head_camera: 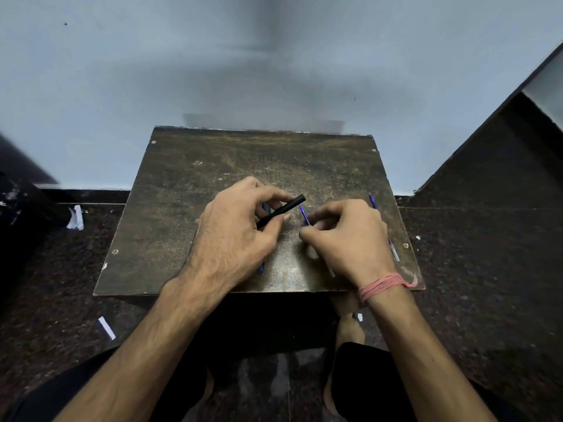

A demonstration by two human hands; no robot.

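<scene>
A worn brown board [213, 178] lies in front of me on a low stand. My left hand [234, 236] pinches a black tube, a pen barrel or cap [281, 211], between thumb and fingers, its open end pointing up and to the right. My right hand [347, 239] pinches a thin blue pen refill [304, 214] with curled fingers, its tip close to the tube's end. Something white and slim [312, 252] shows under the right palm. A blue piece [261, 267] pokes out under the left hand.
Another blue pen [384, 228] lies along the board's right edge, partly behind my right hand. Scraps of white paper [76, 217] litter the dark speckled floor at left. A pale wall stands behind the board; a dark ledge [487, 141] rises at right.
</scene>
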